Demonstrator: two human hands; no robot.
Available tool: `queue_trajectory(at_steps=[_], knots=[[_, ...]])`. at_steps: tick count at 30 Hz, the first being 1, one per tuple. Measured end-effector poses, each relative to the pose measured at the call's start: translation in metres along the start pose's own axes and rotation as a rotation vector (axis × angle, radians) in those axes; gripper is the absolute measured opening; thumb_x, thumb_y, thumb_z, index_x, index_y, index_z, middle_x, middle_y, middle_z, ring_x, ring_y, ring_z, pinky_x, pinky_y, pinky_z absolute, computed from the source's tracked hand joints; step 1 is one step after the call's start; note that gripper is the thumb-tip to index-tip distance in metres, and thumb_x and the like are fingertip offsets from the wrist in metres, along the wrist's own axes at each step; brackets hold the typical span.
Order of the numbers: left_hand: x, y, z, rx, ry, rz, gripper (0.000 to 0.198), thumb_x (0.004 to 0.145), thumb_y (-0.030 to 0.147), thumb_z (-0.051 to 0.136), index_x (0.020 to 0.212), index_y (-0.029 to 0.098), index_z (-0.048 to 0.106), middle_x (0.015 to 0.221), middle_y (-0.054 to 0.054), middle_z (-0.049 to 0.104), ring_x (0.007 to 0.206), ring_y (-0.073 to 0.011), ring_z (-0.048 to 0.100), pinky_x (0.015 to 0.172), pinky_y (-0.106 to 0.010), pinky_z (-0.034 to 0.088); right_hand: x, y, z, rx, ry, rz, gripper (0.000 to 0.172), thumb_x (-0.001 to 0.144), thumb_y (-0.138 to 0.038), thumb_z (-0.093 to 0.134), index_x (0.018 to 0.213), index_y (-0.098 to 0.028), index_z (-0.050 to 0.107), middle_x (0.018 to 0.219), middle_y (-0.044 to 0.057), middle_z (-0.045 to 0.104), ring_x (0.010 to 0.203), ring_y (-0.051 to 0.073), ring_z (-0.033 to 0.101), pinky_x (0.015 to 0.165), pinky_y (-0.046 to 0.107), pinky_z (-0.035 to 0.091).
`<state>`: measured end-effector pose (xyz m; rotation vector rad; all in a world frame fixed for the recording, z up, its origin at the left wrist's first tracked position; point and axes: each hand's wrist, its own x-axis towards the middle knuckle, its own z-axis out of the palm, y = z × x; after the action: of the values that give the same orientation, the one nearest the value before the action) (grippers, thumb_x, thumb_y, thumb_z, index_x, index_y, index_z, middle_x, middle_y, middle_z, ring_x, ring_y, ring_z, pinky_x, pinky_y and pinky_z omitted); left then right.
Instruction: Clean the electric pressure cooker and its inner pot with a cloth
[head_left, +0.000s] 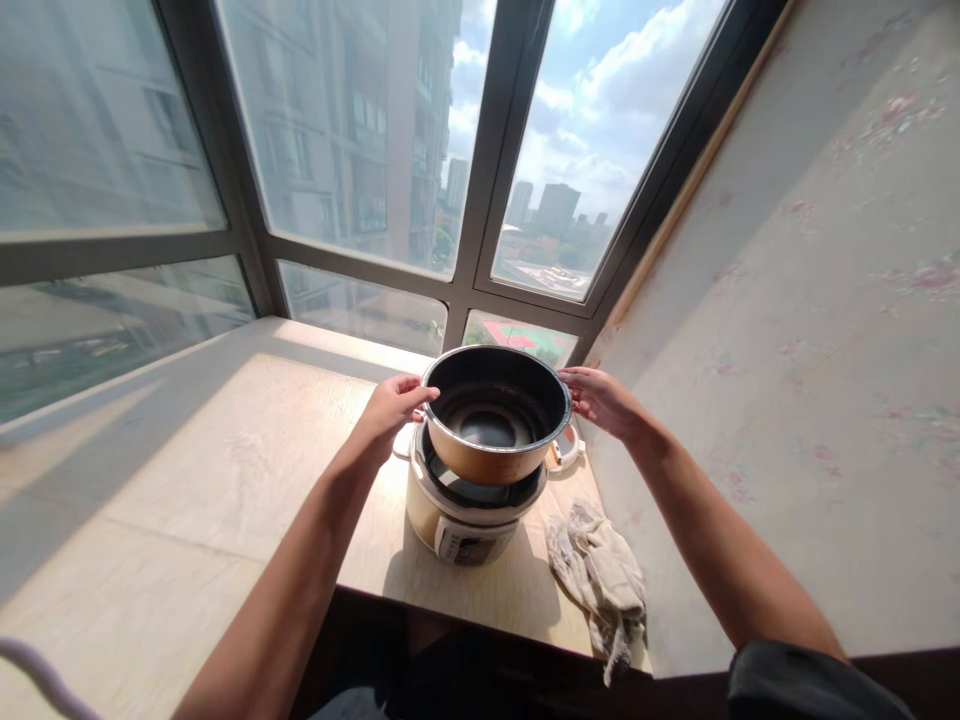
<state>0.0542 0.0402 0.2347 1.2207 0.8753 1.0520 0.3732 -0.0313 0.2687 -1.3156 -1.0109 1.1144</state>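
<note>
Between my two hands is the inner pot [491, 460] of a cooker, black inside and golden-brown outside, with a shiny rim. My left hand [399, 405] grips the rim on the left, thumb over the edge. On the opposite side my right hand [598, 398] holds the rim with its fingers. The pot is raised slightly above the electric pressure cooker [427, 515], a cream and gold body with a control panel in front. Most of the cooker's opening is hidden under the pot.
A crumpled, stained cloth [600, 560] lies right of the cooker, partly over the front edge. Behind it sits a round white lid-like piece [568, 455], partly hidden. The light wooden surface [225, 480] stretches left. Windows [360, 130] stand behind, and a flowered wall [810, 400] is close on the right.
</note>
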Motion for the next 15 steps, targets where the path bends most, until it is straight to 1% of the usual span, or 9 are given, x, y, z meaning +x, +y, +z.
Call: queue_trajectory(at_steps=[2, 4, 7, 9, 11, 13, 15], knots=[[-0.003, 0.019, -0.003, -0.052, 0.021, 0.078, 0.05, 0.05, 0.038, 0.089, 0.086, 0.012, 0.066, 0.079, -0.002, 0.064, 0.068, -0.0122, 0.056, 0.061, -0.025, 0.041, -0.003, -0.025, 0.008, 0.005, 0.006, -0.11, 0.03, 0.065, -0.029, 0.091, 0.088, -0.019, 0.075, 0.077, 0.002, 0.071, 0.064, 0.012, 0.063, 0.058, 0.022, 0.053], [-0.006, 0.034, -0.008, -0.103, 0.115, 0.172, 0.056, 0.048, 0.036, 0.091, 0.092, 0.013, 0.064, 0.08, -0.002, 0.064, 0.071, -0.0132, 0.057, 0.065, -0.026, 0.043, -0.005, -0.048, 0.022, -0.012, -0.011, -0.212, 0.035, 0.064, -0.031, 0.092, 0.093, -0.02, 0.076, 0.08, 0.001, 0.073, 0.066, 0.013, 0.064, 0.062, 0.025, 0.054], [-0.011, 0.048, -0.022, -0.194, 0.291, 0.356, 0.063, 0.045, 0.027, 0.092, 0.099, 0.014, 0.062, 0.085, -0.001, 0.065, 0.078, -0.0145, 0.059, 0.074, -0.028, 0.047, -0.004, -0.072, 0.052, -0.09, -0.065, -0.322, 0.043, 0.061, -0.035, 0.094, 0.097, -0.021, 0.074, 0.086, 0.001, 0.073, 0.069, 0.015, 0.065, 0.062, 0.028, 0.053], [-0.015, 0.051, -0.037, -0.249, 0.377, 0.455, 0.066, 0.043, 0.02, 0.09, 0.102, 0.015, 0.061, 0.09, -0.001, 0.066, 0.085, -0.0161, 0.061, 0.081, -0.029, 0.049, 0.002, -0.078, 0.079, -0.167, -0.133, -0.362, 0.049, 0.06, -0.037, 0.095, 0.1, -0.021, 0.073, 0.087, 0.002, 0.072, 0.071, 0.016, 0.064, 0.061, 0.028, 0.05], [-0.019, 0.049, -0.056, -0.294, 0.421, 0.467, 0.069, 0.043, 0.015, 0.086, 0.107, 0.016, 0.06, 0.093, -0.002, 0.067, 0.087, -0.0174, 0.062, 0.082, -0.029, 0.05, 0.015, -0.076, 0.11, -0.226, -0.191, -0.373, 0.053, 0.059, -0.036, 0.095, 0.103, -0.019, 0.071, 0.085, 0.001, 0.07, 0.071, 0.015, 0.061, 0.061, 0.027, 0.047], [-0.024, 0.043, -0.08, -0.33, 0.45, 0.391, 0.069, 0.044, 0.01, 0.08, 0.11, 0.017, 0.06, 0.092, -0.002, 0.068, 0.086, -0.0184, 0.063, 0.077, -0.029, 0.051, 0.03, -0.067, 0.146, -0.242, -0.215, -0.347, 0.053, 0.06, -0.029, 0.092, 0.105, -0.016, 0.068, 0.083, 0.0, 0.068, 0.071, 0.014, 0.059, 0.061, 0.026, 0.045], [-0.028, 0.031, -0.107, -0.343, 0.527, 0.285, 0.066, 0.044, 0.004, 0.07, 0.108, 0.017, 0.061, 0.089, -0.001, 0.067, 0.083, -0.0184, 0.062, 0.07, -0.026, 0.05, 0.045, -0.053, 0.185, -0.246, -0.221, -0.29, 0.045, 0.062, -0.02, 0.086, 0.103, -0.015, 0.067, 0.083, 0.0, 0.066, 0.07, 0.013, 0.058, 0.059, 0.025, 0.044]])
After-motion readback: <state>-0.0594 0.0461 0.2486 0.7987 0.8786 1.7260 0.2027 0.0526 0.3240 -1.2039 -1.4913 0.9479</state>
